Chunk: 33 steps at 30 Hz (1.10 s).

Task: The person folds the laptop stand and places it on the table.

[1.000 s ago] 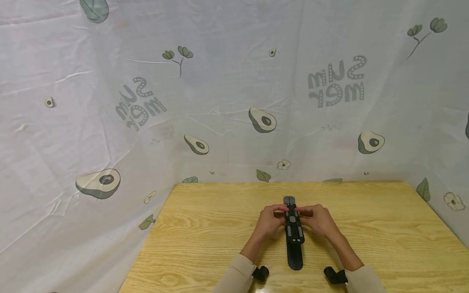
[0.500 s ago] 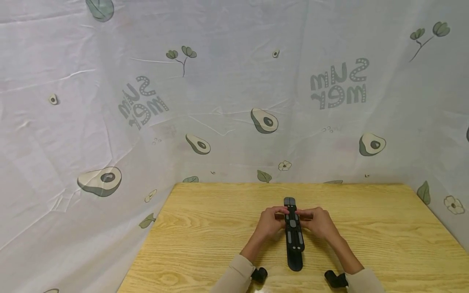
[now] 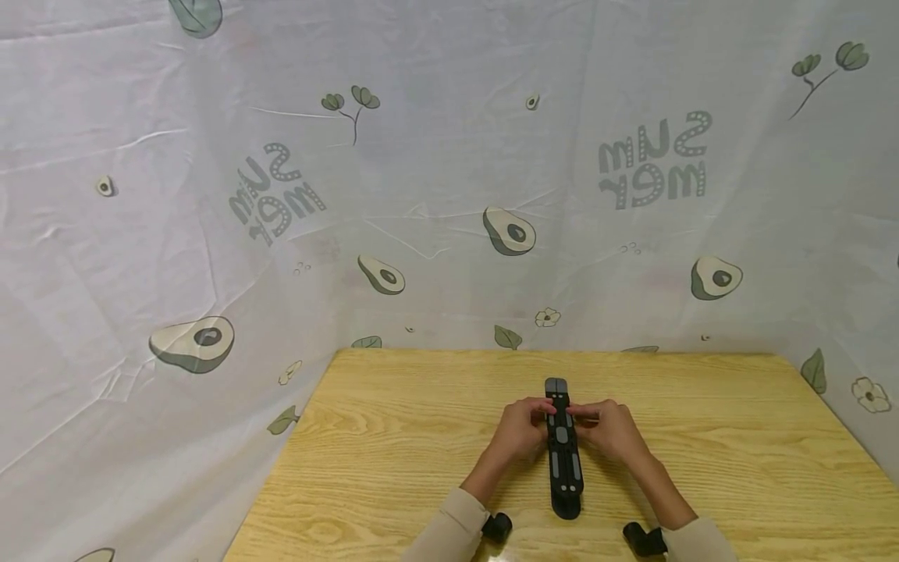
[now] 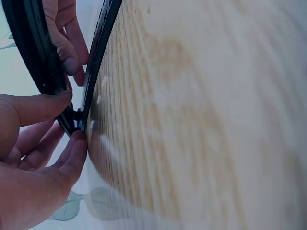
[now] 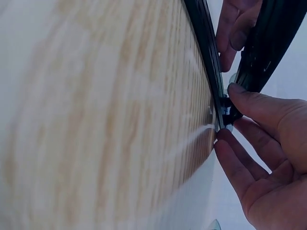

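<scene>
A long black folding stand [image 3: 564, 462] with grey pads, like a folded laptop stand, lies lengthwise on the table. Its upper arm [image 4: 32, 48] tilts up from the lower bar [image 4: 98, 57], and both meet at the far end by my fingers. My left hand [image 3: 518, 428] pinches it from the left, thumb on the upper arm and fingertips low by the bar. From the right, my right hand [image 3: 613, 428] pinches it the same way, thumb [image 5: 247, 96] on the upper arm. In each wrist view the other hand shows partly behind the stand.
The wooden table [image 3: 407, 437] stretches out on both sides of the stand. A pale cloth [image 3: 435, 156] with avocado prints hangs behind the table and along its sides. Black wrist devices [image 3: 497, 528] sit at both sleeves.
The near end of the stand's upper arm has swung down toward the lower bar, covering more of it from above. Both hands keep their hold in nearly the same place.
</scene>
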### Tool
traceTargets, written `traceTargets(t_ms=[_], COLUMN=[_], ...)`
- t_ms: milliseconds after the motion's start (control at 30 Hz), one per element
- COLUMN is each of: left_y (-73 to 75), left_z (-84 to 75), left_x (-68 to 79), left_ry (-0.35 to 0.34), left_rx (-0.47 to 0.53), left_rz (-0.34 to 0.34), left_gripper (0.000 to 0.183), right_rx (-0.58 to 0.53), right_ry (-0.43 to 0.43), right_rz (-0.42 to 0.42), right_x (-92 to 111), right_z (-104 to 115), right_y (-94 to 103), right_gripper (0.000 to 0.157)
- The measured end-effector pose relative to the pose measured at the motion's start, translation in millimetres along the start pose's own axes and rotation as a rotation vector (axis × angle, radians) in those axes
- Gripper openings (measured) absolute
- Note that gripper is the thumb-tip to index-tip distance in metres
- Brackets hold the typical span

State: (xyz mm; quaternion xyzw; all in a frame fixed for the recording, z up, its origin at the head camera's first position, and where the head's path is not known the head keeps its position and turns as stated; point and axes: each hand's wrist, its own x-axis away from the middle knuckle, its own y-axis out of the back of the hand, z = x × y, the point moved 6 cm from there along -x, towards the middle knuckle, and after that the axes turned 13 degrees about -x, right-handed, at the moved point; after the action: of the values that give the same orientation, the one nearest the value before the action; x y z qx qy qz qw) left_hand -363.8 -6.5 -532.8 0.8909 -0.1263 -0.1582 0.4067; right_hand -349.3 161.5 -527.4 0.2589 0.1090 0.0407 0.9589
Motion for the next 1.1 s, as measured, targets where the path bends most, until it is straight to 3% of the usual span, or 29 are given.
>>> traceTargets(t_ms=[300,700,1100], left_y=[-3.7,-0.8,-1.1], left_z=[0.6,-2.4,-1.0], left_x=[3.3,2.5,5.8], left_ry=[-0.034,-0.050,0.019], left_rx=[-0.043,-0.097,-0.020], left_rz=[0.045,0.061,0.110], left_gripper=[0.026,0.033,0.026], right_rx=[0.061,0.118,0.129], right_ry=[0.023,0.064,0.058], right_rz=[0.034,0.063,0.090], right_x=[3.6,4.2,7.8], right_z=[-0.9,5.8,8.5], right_y=[-4.8,-4.6,-4.2], right_gripper=[0.028,0.033,0.032])
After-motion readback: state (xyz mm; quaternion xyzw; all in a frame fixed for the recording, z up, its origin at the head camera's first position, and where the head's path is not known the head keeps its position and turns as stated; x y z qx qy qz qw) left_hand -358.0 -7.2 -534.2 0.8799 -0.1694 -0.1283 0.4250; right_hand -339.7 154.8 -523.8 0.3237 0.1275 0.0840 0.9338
